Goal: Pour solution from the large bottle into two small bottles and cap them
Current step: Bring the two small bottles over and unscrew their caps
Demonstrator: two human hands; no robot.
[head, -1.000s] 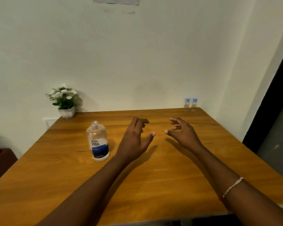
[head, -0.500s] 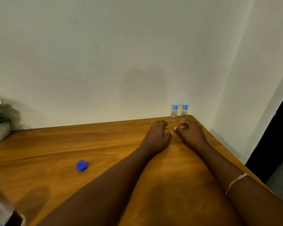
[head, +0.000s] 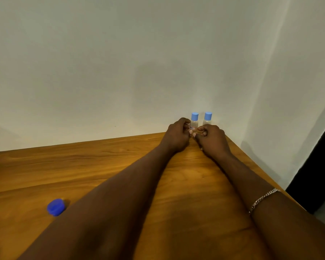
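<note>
Bottles [head: 207, 122] upright, caps [head: 208, 115] up | left hand [head: 177, 136] grips left bottle [head: 194, 125]

wall [head: 120, 72] just behind small bottles [head: 194, 122], side wall [head: 289, 91] near right, open tabletop [head: 83, 166] leftward

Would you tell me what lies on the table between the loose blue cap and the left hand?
In the head view, only bare wooden table lies between the blue cap and the left hand, which grips the left small bottle.
</note>
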